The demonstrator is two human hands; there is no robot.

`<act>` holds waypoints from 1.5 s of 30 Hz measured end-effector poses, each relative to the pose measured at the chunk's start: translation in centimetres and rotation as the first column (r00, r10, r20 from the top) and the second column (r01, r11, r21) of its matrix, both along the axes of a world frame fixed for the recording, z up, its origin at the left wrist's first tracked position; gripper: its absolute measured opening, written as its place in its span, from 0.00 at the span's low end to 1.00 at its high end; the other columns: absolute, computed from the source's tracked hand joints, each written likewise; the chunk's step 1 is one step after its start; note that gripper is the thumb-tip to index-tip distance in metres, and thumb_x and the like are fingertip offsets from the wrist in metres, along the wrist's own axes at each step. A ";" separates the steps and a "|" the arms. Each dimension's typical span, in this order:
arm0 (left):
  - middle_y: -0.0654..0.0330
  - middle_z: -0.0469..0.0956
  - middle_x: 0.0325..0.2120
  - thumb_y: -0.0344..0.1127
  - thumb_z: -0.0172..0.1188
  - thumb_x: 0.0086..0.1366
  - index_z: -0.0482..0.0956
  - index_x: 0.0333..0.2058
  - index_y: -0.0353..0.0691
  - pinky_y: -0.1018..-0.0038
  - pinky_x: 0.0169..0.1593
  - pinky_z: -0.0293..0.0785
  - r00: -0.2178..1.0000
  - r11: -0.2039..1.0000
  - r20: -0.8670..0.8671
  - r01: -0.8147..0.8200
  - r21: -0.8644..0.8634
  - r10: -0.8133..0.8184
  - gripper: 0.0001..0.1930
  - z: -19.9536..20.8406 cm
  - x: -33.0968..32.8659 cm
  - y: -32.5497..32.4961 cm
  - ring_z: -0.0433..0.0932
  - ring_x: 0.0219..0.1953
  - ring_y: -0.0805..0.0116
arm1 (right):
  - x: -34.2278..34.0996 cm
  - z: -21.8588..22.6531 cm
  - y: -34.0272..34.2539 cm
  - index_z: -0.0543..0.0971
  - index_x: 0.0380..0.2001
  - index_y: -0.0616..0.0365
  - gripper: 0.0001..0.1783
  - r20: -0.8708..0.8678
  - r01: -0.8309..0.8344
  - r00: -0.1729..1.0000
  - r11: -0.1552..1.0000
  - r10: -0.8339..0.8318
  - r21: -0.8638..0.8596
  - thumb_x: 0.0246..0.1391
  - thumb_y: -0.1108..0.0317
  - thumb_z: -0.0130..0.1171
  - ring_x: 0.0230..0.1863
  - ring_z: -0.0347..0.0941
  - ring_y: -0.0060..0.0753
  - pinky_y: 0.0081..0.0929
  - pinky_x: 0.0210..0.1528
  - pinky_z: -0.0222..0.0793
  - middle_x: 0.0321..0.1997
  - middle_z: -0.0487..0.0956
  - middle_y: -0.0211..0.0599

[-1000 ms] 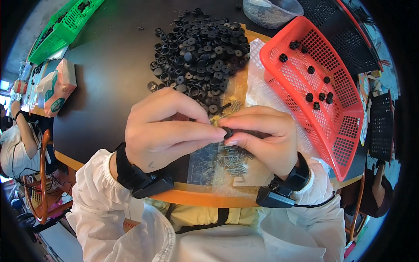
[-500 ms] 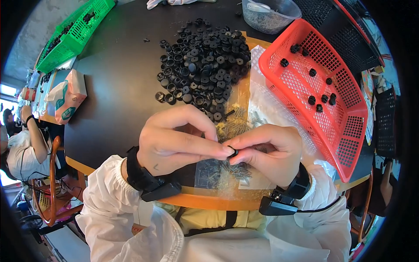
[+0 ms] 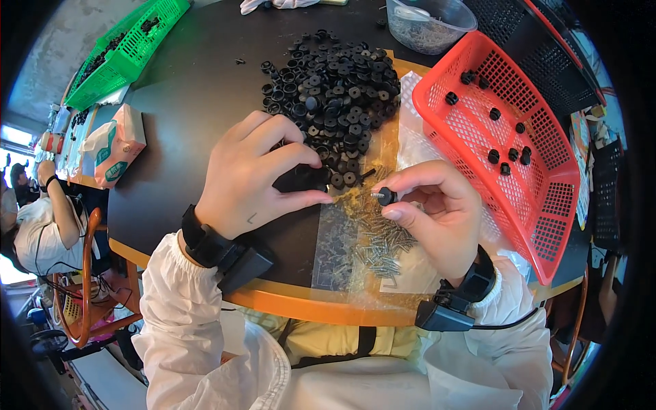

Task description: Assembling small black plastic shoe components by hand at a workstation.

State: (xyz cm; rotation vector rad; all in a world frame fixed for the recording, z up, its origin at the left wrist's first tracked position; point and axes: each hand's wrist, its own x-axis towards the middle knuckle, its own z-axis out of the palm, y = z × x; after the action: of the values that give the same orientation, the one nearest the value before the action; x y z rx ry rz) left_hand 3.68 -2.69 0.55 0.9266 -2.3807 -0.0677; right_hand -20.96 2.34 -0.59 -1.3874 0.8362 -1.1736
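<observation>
My right hand (image 3: 441, 212) pinches a small round black plastic cap (image 3: 387, 197) between thumb and index finger. A metal screw (image 3: 376, 195) sticks out of the cap, pointing left. My left hand (image 3: 263, 174) is at the near left edge of a heap of black plastic caps (image 3: 342, 96), its thumb and index finger apart. The shadowed space between those fingers shows nothing I can make out as held. Below my right hand, many loose screws (image 3: 383, 249) lie on clear plastic sheeting near the table's front edge.
A red plastic basket (image 3: 471, 160) with several black pieces stands on the right. Behind it are black baskets (image 3: 547, 68) and a clear tub (image 3: 430, 34). A tissue pack (image 3: 123, 147) and a green basket (image 3: 130, 61) are at left, where another person (image 3: 51, 225) sits.
My hands have separated. The left moved up and left to the cap heap and spread its fingers. My right hand keeps the cap, now with its screw showing.
</observation>
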 end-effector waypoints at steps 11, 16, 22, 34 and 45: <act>0.66 0.72 0.29 0.32 0.74 0.38 0.80 0.27 0.46 0.70 0.35 0.70 1.000 0.999 0.011 0.001 0.045 -0.001 0.14 0.0 -0.3 0.4 0.72 0.33 0.64 | 0.2 0.3 -0.1 0.79 0.39 0.62 0.13 -0.070 -0.009 0.997 1.000 0.008 -0.009 0.48 0.80 0.66 0.40 0.76 0.19 0.19 0.43 0.74 0.40 0.81 0.32; 0.64 0.76 0.33 0.27 0.71 0.44 0.78 0.30 0.43 0.69 0.39 0.72 0.998 0.999 -0.049 0.031 0.026 -0.029 0.13 -0.3 -0.5 0.3 0.75 0.36 0.61 | 0.1 0.2 -0.1 0.79 0.40 0.62 0.13 -0.108 -0.009 0.994 1.000 0.007 -0.017 0.48 0.79 0.66 0.39 0.76 0.18 0.19 0.42 0.74 0.39 0.81 0.32; 0.57 0.79 0.39 0.20 0.64 0.49 0.74 0.35 0.39 0.66 0.45 0.73 0.965 0.956 -0.235 0.170 0.240 -0.113 0.14 -0.4 -2.0 1.6 0.79 0.40 0.55 | 0.7 0.4 -0.2 0.79 0.42 0.62 0.14 -0.069 -0.005 0.998 0.996 0.011 0.091 0.50 0.80 0.65 0.39 0.77 0.19 0.19 0.42 0.74 0.39 0.81 0.33; 0.58 0.80 0.37 0.32 0.75 0.44 0.81 0.39 0.38 0.72 0.42 0.75 0.938 0.961 -0.297 0.233 0.150 -0.181 0.21 -0.2 -1.9 1.7 0.79 0.39 0.63 | 0.7 -0.2 -0.4 0.81 0.37 0.63 0.13 -0.204 0.022 0.978 0.995 -0.042 -0.099 0.45 0.79 0.67 0.35 0.78 0.24 0.20 0.38 0.76 0.37 0.80 0.37; 0.57 0.82 0.31 0.33 0.76 0.42 0.80 0.37 0.37 0.75 0.35 0.76 0.922 0.944 -0.374 0.203 0.260 -0.095 0.21 -0.3 -2.0 2.5 0.81 0.31 0.65 | 1.2 0.1 -0.2 0.82 0.36 0.61 0.14 -0.227 0.049 0.972 0.996 -0.066 -0.079 0.42 0.77 0.70 0.32 0.76 0.22 0.20 0.36 0.72 0.33 0.81 0.35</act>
State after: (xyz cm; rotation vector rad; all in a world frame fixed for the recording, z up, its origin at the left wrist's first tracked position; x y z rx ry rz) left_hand 1.69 -0.17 0.29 0.7791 -2.1236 -0.6163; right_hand -19.80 2.17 -0.50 -1.5891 1.0101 -1.1102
